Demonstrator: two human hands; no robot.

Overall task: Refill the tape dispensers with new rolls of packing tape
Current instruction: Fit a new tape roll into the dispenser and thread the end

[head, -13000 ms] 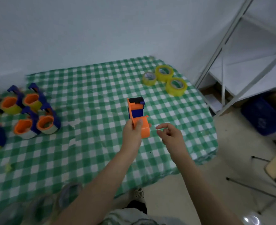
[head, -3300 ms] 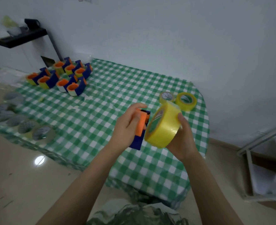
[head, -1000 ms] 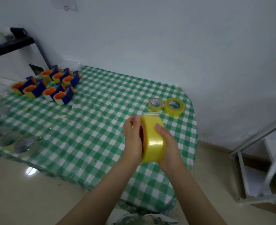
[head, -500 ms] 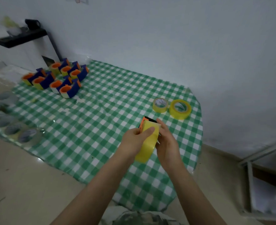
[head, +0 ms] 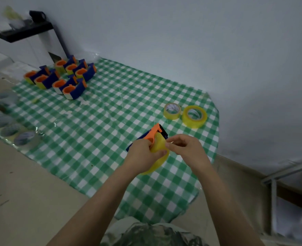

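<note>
A pale bare wall fills the upper half of the view, and a beige floor runs along the lower left. Between them stands the bench, covered by a green-and-white checked cloth under a clear, glossy sheet. A metal rack is cut off at the right edge and blurred. A black shelf at the top left carries things too blurred to name.

A cluster of blue-and-orange loaded dispensers sits at the bench's far left corner, packed close together. A row of pale tape rolls lies along the left edge, partly out of frame and hard to make out. Near the far right corner two rolls lie flat, just beside each other: a larger yellow roll and a smaller yellow roll.

Camouflage-patterned clothing shows at the bottom edge.

Above the bench's near right part, the left hand has its grip curled round a tape dispenser with a roll of yellow packing tape seated on it. The hand hides most of the dispenser's body. The right hand has its grip pinched at the roll's upper edge. Whether it holds a loose tape end cannot be made out.
</note>
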